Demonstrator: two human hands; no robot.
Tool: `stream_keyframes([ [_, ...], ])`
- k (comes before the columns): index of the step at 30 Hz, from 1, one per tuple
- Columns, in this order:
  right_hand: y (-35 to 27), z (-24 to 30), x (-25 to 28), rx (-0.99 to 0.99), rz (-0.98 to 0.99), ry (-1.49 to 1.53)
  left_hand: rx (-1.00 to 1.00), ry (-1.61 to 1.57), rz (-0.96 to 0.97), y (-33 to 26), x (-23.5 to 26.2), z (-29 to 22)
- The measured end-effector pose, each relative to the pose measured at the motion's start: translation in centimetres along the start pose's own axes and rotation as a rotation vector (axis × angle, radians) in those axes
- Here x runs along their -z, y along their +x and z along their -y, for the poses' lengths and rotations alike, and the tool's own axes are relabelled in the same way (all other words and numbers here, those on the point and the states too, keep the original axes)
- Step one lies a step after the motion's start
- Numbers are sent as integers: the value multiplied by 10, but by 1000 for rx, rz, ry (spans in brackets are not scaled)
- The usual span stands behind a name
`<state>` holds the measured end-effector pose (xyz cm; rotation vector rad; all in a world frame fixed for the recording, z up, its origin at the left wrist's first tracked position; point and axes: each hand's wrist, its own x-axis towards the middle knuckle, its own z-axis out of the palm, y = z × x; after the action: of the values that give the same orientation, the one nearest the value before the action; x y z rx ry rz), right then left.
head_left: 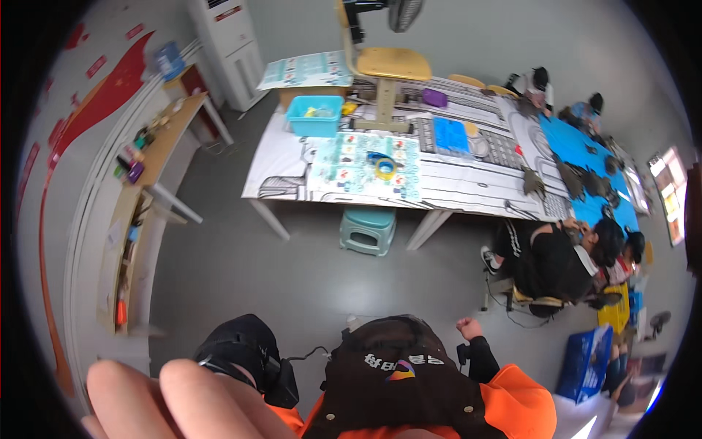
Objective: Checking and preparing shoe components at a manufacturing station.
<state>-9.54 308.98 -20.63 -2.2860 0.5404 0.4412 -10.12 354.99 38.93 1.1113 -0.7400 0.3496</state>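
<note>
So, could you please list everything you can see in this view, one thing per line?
long table: one, white with grey print, centre
plastic bin: one, turquoise, table's left end
tape roll: one, yellow, on a printed sheet
wooden chair: one, tan, standing on the table
flat tray: one, blue, mid-table
small box: one, purple, far side
stool: one, pale green, under the table
air conditioner: one, white, far wall
side shelf: one, wooden, left wall
seated person: one, in black, right
left hand: fingers close to the lens, blurred
right hand: a fist, holding nothing visible
</note>
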Motion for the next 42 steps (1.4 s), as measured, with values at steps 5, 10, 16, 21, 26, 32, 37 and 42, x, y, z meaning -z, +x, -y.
stream_keyframes([
  [5,14,49,8,-46,-265,-75,-264,13,276,27,58,64],
  [10,35,106,29,13,-102,669,-45,236,199,31,80,184],
  [16,58,189,79,238,-53,454,812,622,454,-19,82,419],
  [21,84,250,129,307,226,871,1094,263,568,-37,26,508],
  [26,104,262,179,530,203,885,1086,-91,497,7,-18,557],
  [32,124,257,213,544,56,920,1140,-226,377,37,-52,598],
  [37,145,239,212,348,-148,869,1035,-92,388,72,-47,618],
  [42,177,170,169,113,-351,559,737,50,485,95,-26,637],
])
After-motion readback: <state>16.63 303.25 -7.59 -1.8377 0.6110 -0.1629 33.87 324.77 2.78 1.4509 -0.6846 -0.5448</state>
